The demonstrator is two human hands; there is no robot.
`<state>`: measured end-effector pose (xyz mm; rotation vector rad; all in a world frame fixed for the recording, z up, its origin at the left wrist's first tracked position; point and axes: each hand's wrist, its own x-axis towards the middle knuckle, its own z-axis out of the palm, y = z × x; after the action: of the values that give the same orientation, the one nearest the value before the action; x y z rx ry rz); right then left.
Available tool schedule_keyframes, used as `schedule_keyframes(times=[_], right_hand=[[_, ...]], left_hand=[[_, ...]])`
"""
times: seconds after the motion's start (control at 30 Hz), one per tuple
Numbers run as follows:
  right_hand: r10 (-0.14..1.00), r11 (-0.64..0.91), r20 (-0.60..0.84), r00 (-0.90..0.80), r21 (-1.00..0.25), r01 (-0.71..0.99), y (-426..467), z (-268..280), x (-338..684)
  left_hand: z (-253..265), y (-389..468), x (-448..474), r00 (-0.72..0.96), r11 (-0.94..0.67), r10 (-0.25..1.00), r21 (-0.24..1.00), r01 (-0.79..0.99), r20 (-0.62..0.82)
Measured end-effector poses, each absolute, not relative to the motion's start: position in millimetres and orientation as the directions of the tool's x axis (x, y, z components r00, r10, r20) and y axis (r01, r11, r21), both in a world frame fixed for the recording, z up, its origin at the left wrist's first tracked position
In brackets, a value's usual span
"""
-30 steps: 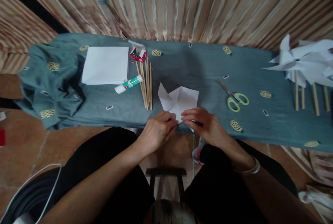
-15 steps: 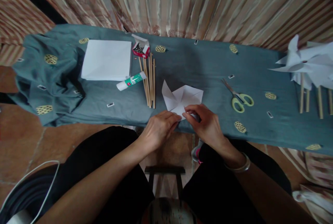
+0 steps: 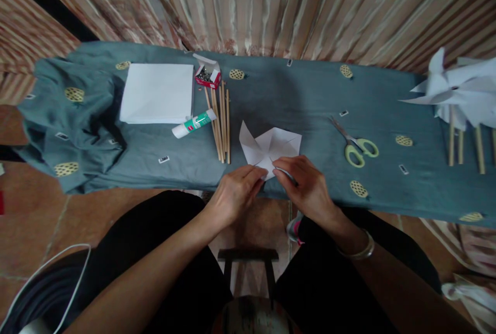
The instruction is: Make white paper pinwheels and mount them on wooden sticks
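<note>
A white paper pinwheel (image 3: pixel 271 142), partly folded, lies at the front edge of the cloth-covered table. One blade on its left stands up in a point. My left hand (image 3: pixel 238 189) has its fingers closed on the near corner of the paper. Pinched between thumb and fingers of my right hand (image 3: pixel 304 181) is a curled flap on the paper's right side. The fingertips of both hands nearly meet, hiding part of the near edge.
Left of the pinwheel are wooden sticks (image 3: pixel 222 127), a glue stick (image 3: pixel 194 123), a paper stack (image 3: pixel 157 93) and an open red box of small metal pieces (image 3: pixel 208 73). Scissors (image 3: pixel 354 145) lie to the right. Finished pinwheels (image 3: pixel 457 91) rest at the far right.
Both hands stay at the paper with nearly the same hold. My right fingers have shifted slightly on the curled flap. The whole view has moved a little.
</note>
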<state>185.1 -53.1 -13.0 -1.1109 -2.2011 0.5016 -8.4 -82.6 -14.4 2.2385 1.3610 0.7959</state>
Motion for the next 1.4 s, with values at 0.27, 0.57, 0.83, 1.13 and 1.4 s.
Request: schedule_keyframes(times=[0.27, 0.57, 0.83, 1.13, 1.4], right_hand=[[0.772, 0.633, 0.376, -0.512, -0.525, 0.569, -54, -15, 186], [0.747, 0.664, 0.402, -0.529, -0.491, 0.564, -54, -16, 185], [0.744, 0.668, 0.404, -0.532, -0.444, 0.596, -53, -19, 186], [0.755, 0.656, 0.361, -0.548, -0.423, 0.625, -53, -23, 184], [0.761, 0.649, 0.326, -0.562, -0.355, 0.673, -50, -24, 180]], left_hand=[[-13, -83, -9, 0.393, -0.474, 0.879, 0.590, 0.654, 0.271], [-9, -81, -8, 0.387, -0.472, 0.881, 0.551, 0.688, 0.271], [-11, -80, -8, 0.386, -0.477, 0.878, 0.554, 0.682, 0.282], [-13, -81, -8, 0.379, -0.479, 0.878, 0.558, 0.678, 0.293], [-11, -80, -8, 0.382, -0.457, 0.888, 0.570, 0.683, 0.254]])
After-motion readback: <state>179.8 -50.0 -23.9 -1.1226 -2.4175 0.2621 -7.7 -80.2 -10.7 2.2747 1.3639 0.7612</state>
